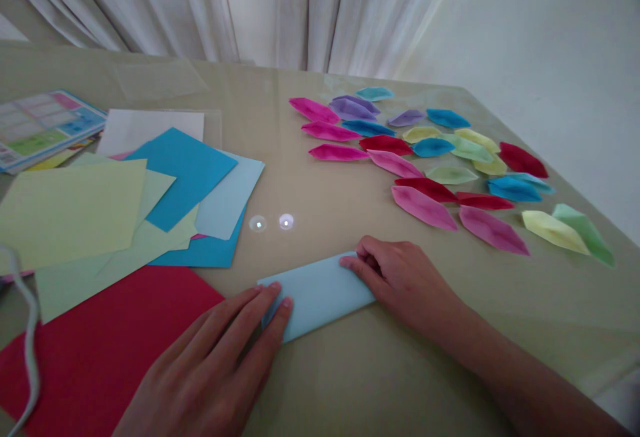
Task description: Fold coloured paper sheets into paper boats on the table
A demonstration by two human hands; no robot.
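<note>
A light blue sheet of paper [325, 294], folded into a long strip, lies slanted on the table in front of me. My left hand [215, 350] rests on its left end with the fingers stretched out and flat. At the far right corner, my right hand [395, 274] pinches the strip's edge between thumb and curled index finger. The other right fingers are folded in and partly hidden. Just left of the strip, a large red sheet [125, 337] lies partly under my left hand and forearm side.
Loose coloured sheets, among them a yellow one [70, 214] and a blue one [185, 177], overlap at left. A printed pack [50, 124] lies behind them, and a white cable [31, 337] runs down the left edge. Several folded paper boat shapes [425, 207] spread over the right side.
</note>
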